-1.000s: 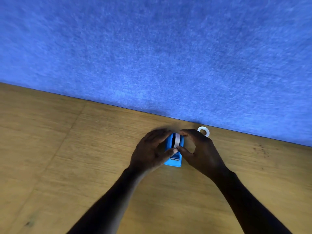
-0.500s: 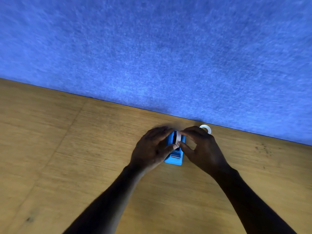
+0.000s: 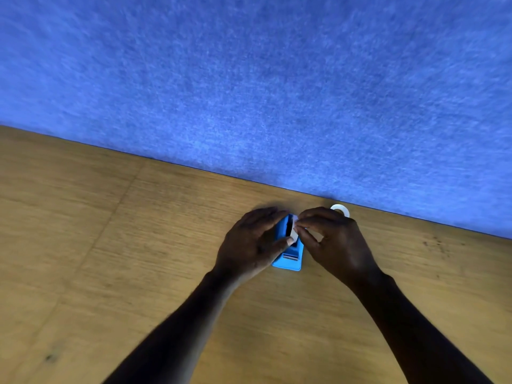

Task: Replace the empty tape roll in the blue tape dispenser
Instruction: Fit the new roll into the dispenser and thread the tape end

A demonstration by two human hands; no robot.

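Observation:
The blue tape dispenser [image 3: 289, 259] lies on the wooden table, its cutter end toward me. My left hand [image 3: 253, 239] is wrapped around its left side, thumb resting against a white tape roll [image 3: 295, 236] that stands edge-up at the dispenser's slot. My right hand [image 3: 333, 243] pinches that same roll from the right with thumb and forefinger. How deep the roll sits in the slot is hidden by my fingers. A second white ring [image 3: 340, 209], another tape roll or core, lies flat on the table just behind my right hand, near the wall.
The wooden table [image 3: 138, 259] runs up to a blue felt partition [image 3: 263, 92] close behind the dispenser. A few dark specks [image 3: 435, 241] mark the wood at the right.
The white roll has tipped and shifted slightly right at the slot as my right fingers regripped it. My left thumb slid up against it. The dispenser stayed in place.

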